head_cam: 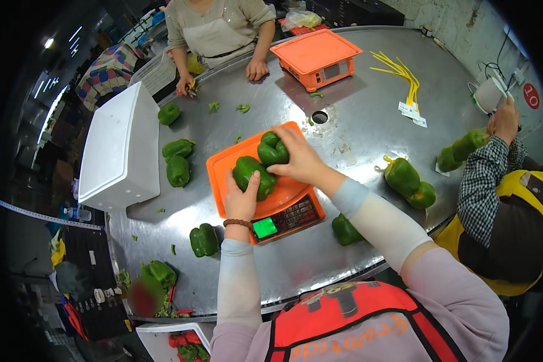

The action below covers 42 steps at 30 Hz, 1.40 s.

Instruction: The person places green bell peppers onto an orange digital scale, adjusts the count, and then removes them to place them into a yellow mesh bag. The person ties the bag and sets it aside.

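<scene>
Two green bell peppers lie on the orange tray (224,167) of a digital weighing scale, whose green display (265,227) is lit. My left hand (242,199) grips the nearer, larger bell pepper (258,178), thumb on top. Around the farther bell pepper (272,150) my right hand (298,156) is curled from the right side. The two peppers touch or nearly touch. A loose bell pepper (204,240) sits left of the scale, and another bell pepper (346,230) is partly hidden under my right forearm.
A white foam box (120,149) stands at left beside several peppers. Across the metal table (366,113) are a second orange scale (316,56), yellow ties (407,83) and a person's hands (256,69). At right, another person's hand (506,120) is near bundled peppers (464,149).
</scene>
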### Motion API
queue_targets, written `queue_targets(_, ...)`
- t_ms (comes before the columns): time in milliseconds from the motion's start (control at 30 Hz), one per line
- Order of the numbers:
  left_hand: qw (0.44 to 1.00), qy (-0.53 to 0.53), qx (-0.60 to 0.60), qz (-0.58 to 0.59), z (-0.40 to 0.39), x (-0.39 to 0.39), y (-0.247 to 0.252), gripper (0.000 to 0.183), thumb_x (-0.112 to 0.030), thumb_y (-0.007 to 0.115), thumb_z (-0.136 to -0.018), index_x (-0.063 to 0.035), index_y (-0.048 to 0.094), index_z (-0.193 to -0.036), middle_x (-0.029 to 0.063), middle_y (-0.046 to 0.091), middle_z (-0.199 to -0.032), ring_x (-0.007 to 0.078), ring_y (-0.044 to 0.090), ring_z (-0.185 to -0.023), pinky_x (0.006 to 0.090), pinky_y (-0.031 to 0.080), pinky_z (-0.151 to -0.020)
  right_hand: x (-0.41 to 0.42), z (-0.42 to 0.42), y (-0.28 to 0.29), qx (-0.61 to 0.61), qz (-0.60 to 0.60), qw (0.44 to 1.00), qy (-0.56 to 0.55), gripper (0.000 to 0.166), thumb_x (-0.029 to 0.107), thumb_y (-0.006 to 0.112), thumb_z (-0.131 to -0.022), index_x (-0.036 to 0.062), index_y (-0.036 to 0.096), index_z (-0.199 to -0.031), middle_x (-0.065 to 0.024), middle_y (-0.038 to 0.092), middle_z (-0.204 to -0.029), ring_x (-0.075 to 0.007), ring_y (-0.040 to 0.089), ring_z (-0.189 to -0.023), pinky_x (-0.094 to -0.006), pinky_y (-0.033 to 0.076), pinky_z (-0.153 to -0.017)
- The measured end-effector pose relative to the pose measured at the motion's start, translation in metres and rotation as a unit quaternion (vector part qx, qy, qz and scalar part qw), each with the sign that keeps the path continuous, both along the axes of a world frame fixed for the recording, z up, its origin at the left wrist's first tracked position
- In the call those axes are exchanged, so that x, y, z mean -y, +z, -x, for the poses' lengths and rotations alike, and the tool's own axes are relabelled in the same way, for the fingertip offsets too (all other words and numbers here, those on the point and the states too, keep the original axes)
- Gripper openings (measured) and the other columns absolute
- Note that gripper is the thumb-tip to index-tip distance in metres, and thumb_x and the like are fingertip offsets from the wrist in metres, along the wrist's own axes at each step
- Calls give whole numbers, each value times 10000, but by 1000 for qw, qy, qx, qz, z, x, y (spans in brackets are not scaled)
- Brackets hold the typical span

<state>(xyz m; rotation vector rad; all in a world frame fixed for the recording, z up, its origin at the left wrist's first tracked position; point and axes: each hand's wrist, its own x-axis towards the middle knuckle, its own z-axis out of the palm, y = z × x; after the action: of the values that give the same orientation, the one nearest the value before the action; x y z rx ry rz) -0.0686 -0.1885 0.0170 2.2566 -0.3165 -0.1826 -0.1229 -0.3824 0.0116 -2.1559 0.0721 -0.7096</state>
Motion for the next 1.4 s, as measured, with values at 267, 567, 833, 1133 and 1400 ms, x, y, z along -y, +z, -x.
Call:
queue_targets(267,843,-51,-341,411,-10,-1,0,642,-108,573,-866,-121,239,-1414,97,534,-1235,258,581,-1086,367,520,-845,92,13,-1,45,-56,988,-139,866,225,835,-616,55,389,-1339,-166,572,-1176,-312,578,-1083,-370,458,-922)
queue_targets(567,859,-205,-206,421,41,151,11,974,24,652,-736,-141,52,-1485,122,399,-1364,271,463,-1223,419,433,-1000,158,85,9,49,27,964,-258,903,299,888,-517,59,422,-1252,-126,602,-1068,-329,571,-970,-438,425,-859)
queue_targets(833,912,-178,-116,351,59,259,-80,1061,18,732,-660,-54,51,-1471,150,273,-1414,269,400,-1252,383,433,-990,197,117,-7,3,47,945,-323,830,246,864,-516,63,483,-1231,-123,597,-1080,-322,545,-1003,-423,424,-881)
queue_targets(1133,973,-161,18,166,65,253,-100,1111,-121,835,-628,-12,111,-1463,217,269,-1437,332,287,-1346,392,232,-1110,173,130,-7,10,54,952,-301,828,220,866,-493,61,490,-1214,-130,571,-1106,-332,520,-1062,-436,391,-938)
queue_targets(1400,742,-263,-374,490,86,227,0,678,-100,650,-850,-46,267,-1407,103,449,-1324,210,465,-1208,383,389,-1026,136,135,25,23,55,978,-197,851,229,842,-540,41,458,-1275,-153,538,-1182,-350,497,-1102,-441,380,-973)
